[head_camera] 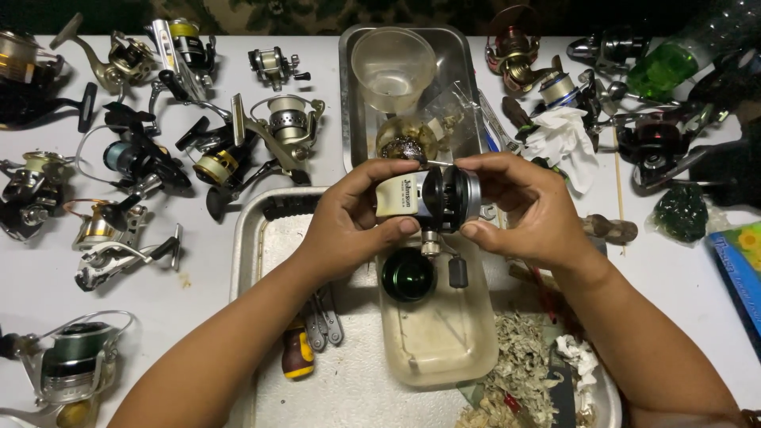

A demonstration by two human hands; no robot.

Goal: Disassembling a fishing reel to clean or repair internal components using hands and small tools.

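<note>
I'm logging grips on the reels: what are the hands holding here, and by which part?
A closed-face fishing reel: left hand grips its cream rear body, right hand pinches the dark front cover.

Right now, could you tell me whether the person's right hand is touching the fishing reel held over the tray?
Touching. The head view shows the right hand with fingertips pressed on the dark end of the fishing reel, while the left hand grips its cream body.

A closed-face fishing reel (432,200), cream at one end, silver and black at the other, is held on its side between both hands above a metal tray (254,238) near the counter's middle, its stem, dark green round knob and small grey handle pointing down.
</note>
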